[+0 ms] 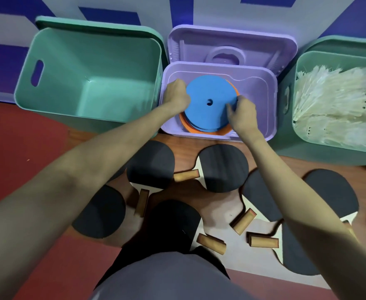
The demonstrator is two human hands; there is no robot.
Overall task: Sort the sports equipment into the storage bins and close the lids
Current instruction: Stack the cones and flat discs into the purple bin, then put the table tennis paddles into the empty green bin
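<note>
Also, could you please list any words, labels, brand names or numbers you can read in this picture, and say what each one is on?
None can be read.
Purple bin and its open lid: moulded ridges only, no lettering.
Blue disc: plain.
Table tennis paddles: no marks visible.
Green bins: plain.

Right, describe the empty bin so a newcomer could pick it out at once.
Three open bins stand in a row against the blue and white wall. The empty one is the large teal bin at the left end, beside the purple bin. The other teal bin, at the right end, holds white shuttlecocks.
</note>
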